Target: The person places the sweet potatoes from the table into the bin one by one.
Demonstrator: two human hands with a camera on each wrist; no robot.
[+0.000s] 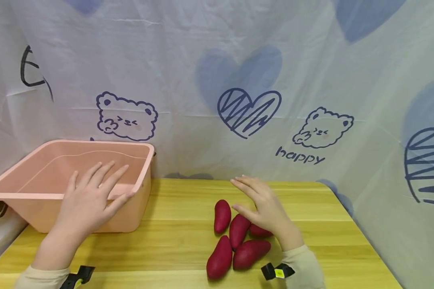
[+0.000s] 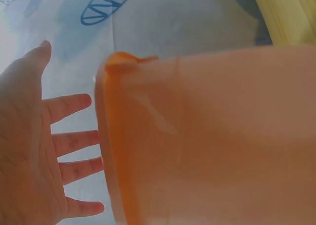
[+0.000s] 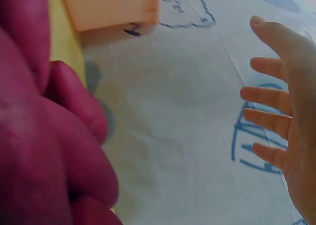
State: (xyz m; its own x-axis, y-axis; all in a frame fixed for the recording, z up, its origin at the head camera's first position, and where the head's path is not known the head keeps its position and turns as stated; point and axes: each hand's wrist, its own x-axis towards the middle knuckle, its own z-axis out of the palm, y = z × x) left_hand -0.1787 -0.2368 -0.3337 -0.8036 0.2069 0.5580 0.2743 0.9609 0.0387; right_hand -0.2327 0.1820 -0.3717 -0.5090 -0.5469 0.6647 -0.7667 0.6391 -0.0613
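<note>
My left hand (image 1: 90,200) is spread at the near rim of a pink plastic basin (image 1: 141,208), with nothing in its fingers. In the left wrist view its fingers (image 2: 74,138) are straight and apart beside the basin's rim; whether they touch it I cannot tell. My right hand (image 1: 265,206) hovers over a cluster of several dark red sweet potatoes (image 1: 220,259), its fingers extended and holding nothing. It partly hides one sweet potato (image 1: 260,231) in the head view. The right wrist view shows sweet potatoes (image 3: 81,151) close up, apart from the spread fingers (image 3: 266,96).
The basin stands at the left of a yellow wood-grain table (image 1: 177,224). A pale cloth (image 1: 188,152) printed with hearts and bears hangs behind the table and down its right side. Black straps (image 1: 276,272) sit on both wrists.
</note>
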